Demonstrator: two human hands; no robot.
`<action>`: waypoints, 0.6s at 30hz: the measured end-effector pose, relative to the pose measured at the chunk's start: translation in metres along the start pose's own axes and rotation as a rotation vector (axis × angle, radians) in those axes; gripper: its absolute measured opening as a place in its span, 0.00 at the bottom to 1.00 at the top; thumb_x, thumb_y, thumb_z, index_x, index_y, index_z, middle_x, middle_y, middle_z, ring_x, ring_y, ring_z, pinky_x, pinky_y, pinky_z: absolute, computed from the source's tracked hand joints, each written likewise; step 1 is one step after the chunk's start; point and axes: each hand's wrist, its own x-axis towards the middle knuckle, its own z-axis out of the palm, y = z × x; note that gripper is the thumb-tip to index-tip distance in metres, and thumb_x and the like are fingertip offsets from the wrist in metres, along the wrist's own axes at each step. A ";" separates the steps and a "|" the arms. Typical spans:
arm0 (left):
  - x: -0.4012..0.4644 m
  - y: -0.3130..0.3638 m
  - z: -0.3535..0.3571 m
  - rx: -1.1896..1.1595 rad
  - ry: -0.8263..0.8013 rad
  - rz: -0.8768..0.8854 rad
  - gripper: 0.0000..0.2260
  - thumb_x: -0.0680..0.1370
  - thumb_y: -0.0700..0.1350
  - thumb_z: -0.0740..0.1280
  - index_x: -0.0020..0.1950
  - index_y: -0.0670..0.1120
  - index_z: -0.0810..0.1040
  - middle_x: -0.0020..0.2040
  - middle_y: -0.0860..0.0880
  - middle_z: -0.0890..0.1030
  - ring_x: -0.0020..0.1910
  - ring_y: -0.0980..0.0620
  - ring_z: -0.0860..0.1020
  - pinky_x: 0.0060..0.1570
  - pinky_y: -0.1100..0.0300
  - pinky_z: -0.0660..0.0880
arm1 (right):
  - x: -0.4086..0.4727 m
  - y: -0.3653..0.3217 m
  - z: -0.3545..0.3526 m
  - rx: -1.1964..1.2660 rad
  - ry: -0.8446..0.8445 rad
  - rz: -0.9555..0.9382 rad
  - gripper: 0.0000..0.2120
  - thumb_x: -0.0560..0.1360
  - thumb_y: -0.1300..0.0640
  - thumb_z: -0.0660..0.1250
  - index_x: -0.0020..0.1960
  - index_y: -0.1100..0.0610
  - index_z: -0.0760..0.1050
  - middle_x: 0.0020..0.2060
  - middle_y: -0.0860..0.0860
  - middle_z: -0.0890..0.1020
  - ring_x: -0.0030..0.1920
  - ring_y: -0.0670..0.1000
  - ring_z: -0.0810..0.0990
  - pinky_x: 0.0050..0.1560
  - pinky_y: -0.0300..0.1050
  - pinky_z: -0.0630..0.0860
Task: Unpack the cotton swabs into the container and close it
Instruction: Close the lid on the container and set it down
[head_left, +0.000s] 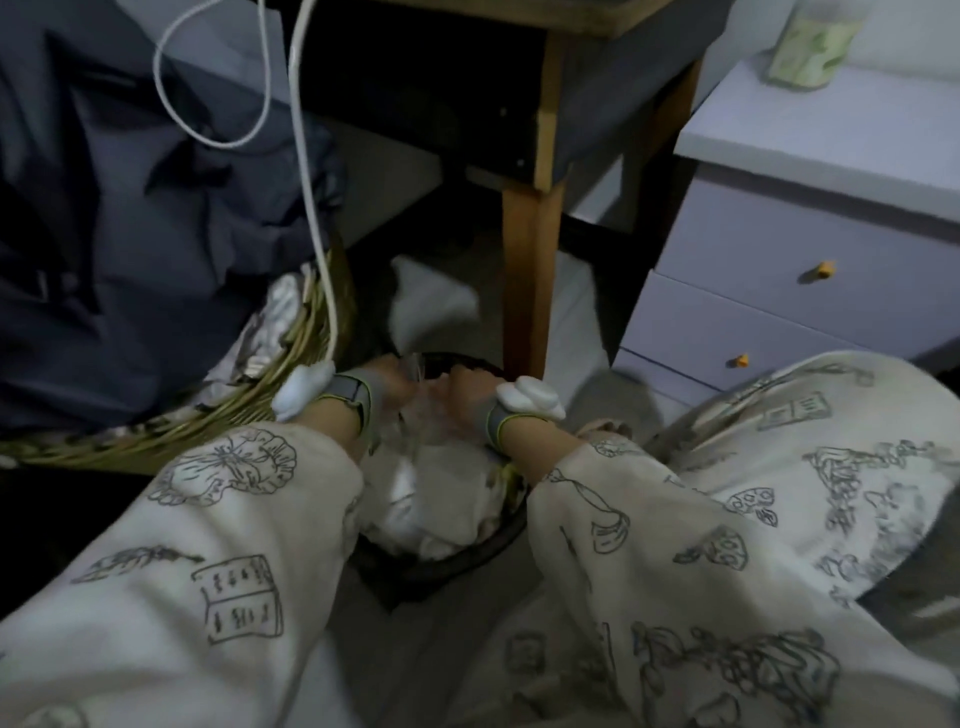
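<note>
Both hands reach down over a dark round bin (483, 551) on the floor, filled with white crumpled waste. My left hand (387, 387) and my right hand (465, 389) sit close together above the bin's far side, both gripping a crumpled clear plastic wrapper (421, 410) between them. The picture is blurred, so no cotton swabs or container can be made out. Each wrist wears a grey strap with a white sensor block.
A wicker basket (249, 405) with dark cloth stands at the left, with a white cable (311, 218) hanging past it. A wooden table leg (530, 280) rises just behind the bin. A pale drawer unit (779, 291) stands at the right.
</note>
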 end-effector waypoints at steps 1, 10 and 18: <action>0.002 -0.003 -0.001 -0.015 -0.020 -0.022 0.18 0.81 0.46 0.56 0.64 0.34 0.70 0.63 0.34 0.74 0.61 0.37 0.74 0.47 0.55 0.67 | -0.001 -0.002 0.001 0.027 -0.018 0.016 0.20 0.82 0.53 0.49 0.72 0.56 0.61 0.71 0.56 0.65 0.70 0.59 0.66 0.66 0.48 0.63; -0.012 -0.002 0.000 -0.172 -0.209 -0.088 0.18 0.81 0.40 0.56 0.71 0.40 0.63 0.69 0.43 0.67 0.69 0.41 0.67 0.65 0.51 0.67 | 0.003 0.001 0.002 0.204 0.030 0.037 0.29 0.77 0.43 0.57 0.69 0.62 0.64 0.67 0.62 0.68 0.66 0.63 0.68 0.64 0.54 0.66; -0.014 0.017 -0.020 -0.063 -0.058 -0.072 0.07 0.80 0.38 0.57 0.44 0.41 0.72 0.40 0.43 0.72 0.36 0.47 0.70 0.40 0.54 0.68 | -0.002 0.005 -0.011 0.114 0.125 -0.047 0.14 0.79 0.46 0.56 0.48 0.56 0.71 0.56 0.58 0.78 0.47 0.57 0.75 0.45 0.44 0.65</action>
